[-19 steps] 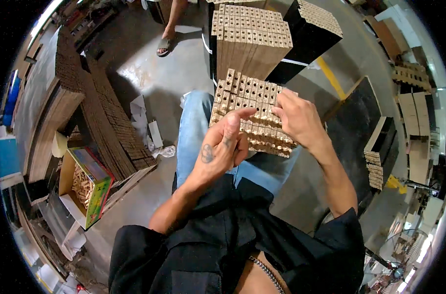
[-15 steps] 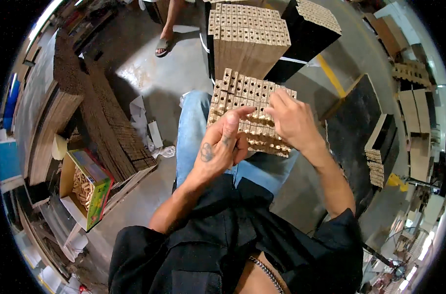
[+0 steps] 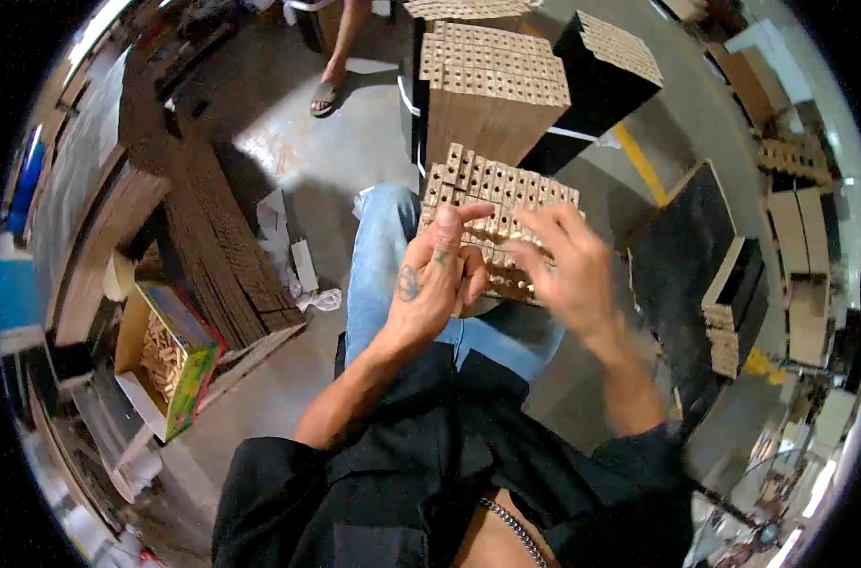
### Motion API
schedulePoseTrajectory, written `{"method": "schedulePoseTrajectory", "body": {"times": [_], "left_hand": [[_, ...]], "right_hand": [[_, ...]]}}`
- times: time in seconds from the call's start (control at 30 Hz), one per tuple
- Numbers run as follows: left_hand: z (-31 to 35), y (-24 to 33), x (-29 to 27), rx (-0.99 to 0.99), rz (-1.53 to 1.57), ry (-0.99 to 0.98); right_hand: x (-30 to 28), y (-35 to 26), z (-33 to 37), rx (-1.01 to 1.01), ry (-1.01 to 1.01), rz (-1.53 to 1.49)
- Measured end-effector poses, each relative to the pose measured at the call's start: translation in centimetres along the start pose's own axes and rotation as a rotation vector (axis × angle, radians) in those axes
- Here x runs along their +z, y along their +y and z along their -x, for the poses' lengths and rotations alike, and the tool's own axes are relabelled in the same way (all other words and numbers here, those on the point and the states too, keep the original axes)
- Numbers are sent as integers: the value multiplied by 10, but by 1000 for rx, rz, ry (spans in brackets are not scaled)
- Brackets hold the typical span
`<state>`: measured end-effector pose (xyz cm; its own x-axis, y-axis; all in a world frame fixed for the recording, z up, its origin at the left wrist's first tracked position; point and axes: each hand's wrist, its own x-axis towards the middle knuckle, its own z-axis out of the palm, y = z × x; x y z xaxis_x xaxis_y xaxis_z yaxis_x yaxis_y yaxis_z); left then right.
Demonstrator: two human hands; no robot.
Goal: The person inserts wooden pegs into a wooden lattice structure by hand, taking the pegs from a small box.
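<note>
A block of drilled wood strips (image 3: 506,185) rests upright at my thighs, its top face covered in rows of round holes. Pale wooden dowels (image 3: 495,227) stick up from the holes in its nearer rows. Over the near left part of the block is my left hand (image 3: 429,279), index finger stretched out and the other fingers curled; what lies inside the curl is hidden. My right hand (image 3: 574,270) hovers at the block's right side, smeared by motion, so its fingertips and anything between them are unclear.
On the left stands an open cardboard box (image 3: 192,388) of loose dowels (image 3: 162,360). Long brown boards (image 3: 213,227) lie stacked behind it. Taller stacks of drilled panels (image 3: 497,104) stand ahead. A black panel (image 3: 681,246) is at right. Another person's foot (image 3: 326,95) is far ahead.
My right hand has drawn back from the block's holes, toward me and slightly right. My left hand keeps its pose. The whole view has shifted a little.
</note>
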<state>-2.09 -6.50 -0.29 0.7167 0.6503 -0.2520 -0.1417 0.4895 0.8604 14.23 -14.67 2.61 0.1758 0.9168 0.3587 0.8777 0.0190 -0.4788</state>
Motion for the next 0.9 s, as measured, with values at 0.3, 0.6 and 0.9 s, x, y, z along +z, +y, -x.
{"method": "schedulePoseTrajectory", "body": {"times": [0.3, 0.6, 0.9], "left_hand": [[6, -16, 15, -125, 108, 38], [12, -13, 6, -211, 173, -14], [31, 2, -23, -173, 148, -37]], "right_hand": [[7, -36, 29, -204, 24, -103], [9, 50, -8, 169, 60, -152], [28, 46, -2, 77, 139, -64]]}}
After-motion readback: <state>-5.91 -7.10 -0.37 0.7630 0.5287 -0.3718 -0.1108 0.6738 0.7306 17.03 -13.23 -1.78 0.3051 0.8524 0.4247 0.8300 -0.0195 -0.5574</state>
